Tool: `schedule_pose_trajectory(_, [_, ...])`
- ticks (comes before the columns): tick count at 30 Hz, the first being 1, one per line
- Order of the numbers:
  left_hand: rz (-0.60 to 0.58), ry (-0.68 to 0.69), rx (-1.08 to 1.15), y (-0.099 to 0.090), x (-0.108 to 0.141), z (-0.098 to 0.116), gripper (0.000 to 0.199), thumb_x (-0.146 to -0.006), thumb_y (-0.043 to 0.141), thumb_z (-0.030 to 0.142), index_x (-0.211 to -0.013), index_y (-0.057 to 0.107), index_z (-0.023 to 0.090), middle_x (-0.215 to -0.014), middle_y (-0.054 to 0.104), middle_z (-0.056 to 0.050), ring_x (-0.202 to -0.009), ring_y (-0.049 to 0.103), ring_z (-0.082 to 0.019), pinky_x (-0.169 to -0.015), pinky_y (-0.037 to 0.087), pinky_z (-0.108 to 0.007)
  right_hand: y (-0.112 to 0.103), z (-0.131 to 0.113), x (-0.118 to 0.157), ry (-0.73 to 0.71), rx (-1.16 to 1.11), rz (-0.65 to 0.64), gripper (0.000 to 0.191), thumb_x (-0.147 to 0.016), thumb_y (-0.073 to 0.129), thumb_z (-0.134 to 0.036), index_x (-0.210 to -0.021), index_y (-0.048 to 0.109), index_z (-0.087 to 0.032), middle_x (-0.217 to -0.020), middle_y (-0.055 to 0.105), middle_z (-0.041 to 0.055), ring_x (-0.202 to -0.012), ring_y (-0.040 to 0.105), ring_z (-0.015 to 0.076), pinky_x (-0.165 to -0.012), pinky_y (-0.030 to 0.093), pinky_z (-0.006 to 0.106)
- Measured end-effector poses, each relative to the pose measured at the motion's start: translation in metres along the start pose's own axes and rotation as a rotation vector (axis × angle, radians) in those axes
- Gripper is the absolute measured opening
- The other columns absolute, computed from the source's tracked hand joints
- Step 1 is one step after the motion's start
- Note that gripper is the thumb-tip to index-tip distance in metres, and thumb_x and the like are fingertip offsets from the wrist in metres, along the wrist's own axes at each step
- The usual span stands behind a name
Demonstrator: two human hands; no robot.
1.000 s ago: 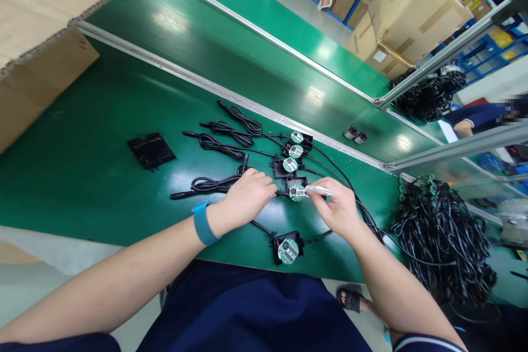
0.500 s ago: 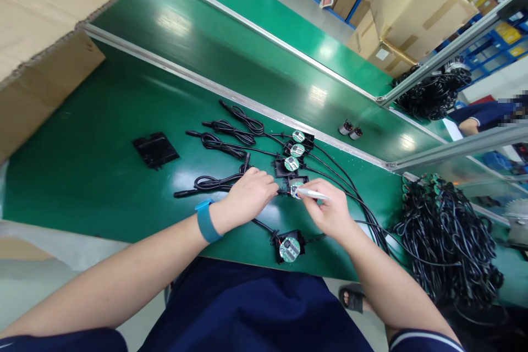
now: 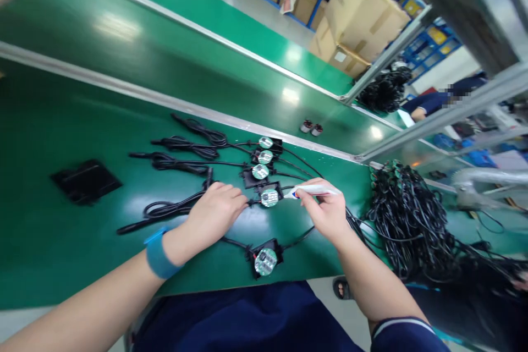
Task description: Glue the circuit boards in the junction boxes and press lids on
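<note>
Drew white tube (image 3: pixel 319 190), pinched in grip of right hand (image 3: pixel 324 209), back off round circuit board (image 3: pixel 270 198); kept left hand (image 3: pixel 214 212) at black cable (image 3: pixel 254 202), grip unclear.

"Any way past the front circuit board (image 3: pixel 265 262)?"
"Just left of it, over open tabletop (image 3: pixel 210 272)."
"What's in the way?"
"Farther left, the left forearm (image 3: pixel 99 297); behind the board, a second one (image 3: pixel 269 197); right, the right forearm (image 3: pixel 367 275)."

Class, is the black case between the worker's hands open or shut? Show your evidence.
Open: no lid covers the black case, and the round green circuit board shows plainly.
</note>
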State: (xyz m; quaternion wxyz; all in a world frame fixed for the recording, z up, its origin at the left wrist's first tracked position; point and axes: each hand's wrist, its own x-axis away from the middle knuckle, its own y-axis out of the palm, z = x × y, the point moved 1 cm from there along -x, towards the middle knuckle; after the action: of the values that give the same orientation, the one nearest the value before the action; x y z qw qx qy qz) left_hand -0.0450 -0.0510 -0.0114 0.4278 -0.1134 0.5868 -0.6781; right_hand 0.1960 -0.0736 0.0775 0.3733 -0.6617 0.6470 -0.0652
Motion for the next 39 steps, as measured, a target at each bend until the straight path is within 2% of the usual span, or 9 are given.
schedule_pose_trajectory(4, [0.007, 0.026, -0.052, 0.001, -0.006, -0.001, 0.030, -0.099, 0.045, 0.023, -0.077, 0.065, 0.019, -0.073, 0.063, -0.004, -0.075, 0.055, -0.021, -0.076, 0.037, -0.038, -0.010, 0.003, 0.016, 0.221, -0.176, 0.095, 0.023, -0.089, 0.067, -0.026, -0.067, 0.067, -0.018, -0.077, 0.070, 0.0045, -0.062, 0.064, 0.0144, -0.055, 0.053, 0.027])
schedule_pose_trajectory(7, [0.030, 0.004, -0.116, -0.002, -0.011, 0.001, 0.031, -0.099, 0.043, 0.020, -0.076, 0.064, 0.019, -0.071, 0.062, -0.005, -0.075, 0.054, -0.021, -0.079, 0.039, -0.039, -0.008, -0.001, 0.033, 0.324, -0.341, 0.112, 0.016, -0.089, 0.067, -0.027, -0.077, 0.070, -0.017, -0.079, 0.070, 0.0047, -0.056, 0.061, 0.0127, -0.050, 0.051, 0.026])
schedule_pose_trajectory(10, [0.106, -0.019, -0.129, -0.011, -0.009, 0.008, 0.029, -0.098, 0.045, 0.019, -0.078, 0.065, 0.018, -0.074, 0.064, -0.006, -0.075, 0.055, -0.021, -0.080, 0.041, -0.041, -0.009, -0.011, 0.052, 0.363, -0.378, 0.040, 0.011, -0.091, 0.066, -0.025, -0.084, 0.071, -0.018, -0.083, 0.071, 0.0043, -0.056, 0.060, 0.0119, -0.051, 0.051, 0.026])
schedule_pose_trajectory(13, [0.139, 0.042, -0.004, -0.024, 0.007, 0.023, 0.018, -0.097, 0.050, 0.021, -0.091, 0.067, 0.016, -0.086, 0.069, -0.007, -0.083, 0.058, -0.021, -0.084, 0.043, -0.042, -0.013, -0.024, 0.067, 0.236, -0.286, -0.080, 0.006, -0.090, 0.066, -0.018, -0.088, 0.071, -0.020, -0.089, 0.072, 0.0046, -0.070, 0.066, 0.0150, -0.060, 0.054, 0.028])
schedule_pose_trajectory(15, [0.111, 0.095, 0.117, -0.028, 0.024, 0.035, 0.015, -0.095, 0.054, 0.022, -0.103, 0.066, 0.015, -0.094, 0.069, -0.009, -0.090, 0.060, -0.022, -0.088, 0.044, -0.043, -0.014, -0.032, 0.074, 0.102, -0.207, -0.162, 0.014, -0.088, 0.066, -0.012, -0.095, 0.072, -0.022, -0.092, 0.073, 0.0047, -0.082, 0.069, 0.0177, -0.069, 0.056, 0.030])
schedule_pose_trajectory(17, [0.075, 0.124, 0.189, -0.026, 0.041, 0.044, 0.020, -0.094, 0.058, 0.023, -0.111, 0.064, 0.014, -0.101, 0.069, -0.010, -0.096, 0.060, -0.023, -0.092, 0.044, -0.044, -0.012, -0.038, 0.076, 0.015, -0.149, -0.234, 0.020, -0.087, 0.066, -0.009, -0.100, 0.071, -0.024, -0.094, 0.073, 0.0043, -0.087, 0.069, 0.0182, -0.075, 0.056, 0.032])
schedule_pose_trajectory(21, [0.067, 0.142, 0.215, -0.008, 0.064, 0.051, 0.024, -0.094, 0.057, 0.020, -0.118, 0.061, 0.015, -0.108, 0.068, -0.011, -0.101, 0.060, -0.023, -0.101, 0.041, -0.048, 0.001, -0.042, 0.073, -0.043, -0.103, -0.314, 0.019, -0.089, 0.063, -0.008, -0.100, 0.069, -0.023, -0.091, 0.073, 0.0027, -0.084, 0.068, 0.0157, -0.075, 0.055, 0.029])
schedule_pose_trajectory(25, [0.068, 0.136, 0.224, 0.002, 0.068, 0.051, 0.022, -0.096, 0.055, 0.018, -0.116, 0.063, 0.017, -0.101, 0.068, -0.009, -0.097, 0.061, -0.020, -0.101, 0.042, -0.046, 0.012, -0.043, 0.069, -0.084, -0.060, -0.344, 0.015, -0.090, 0.062, -0.009, -0.095, 0.068, -0.022, -0.086, 0.072, 0.0023, -0.081, 0.067, 0.0144, -0.074, 0.054, 0.027])
schedule_pose_trajectory(39, [0.103, 0.131, 0.201, 0.002, 0.068, 0.051, 0.021, -0.098, 0.052, 0.023, -0.114, 0.064, 0.018, -0.096, 0.068, -0.007, -0.092, 0.060, -0.019, -0.098, 0.043, -0.045, 0.019, -0.037, 0.069, -0.130, 0.017, -0.391, 0.014, -0.092, 0.059, -0.010, -0.094, 0.066, -0.022, -0.087, 0.070, 0.0029, -0.081, 0.066, 0.0152, -0.074, 0.052, 0.028])
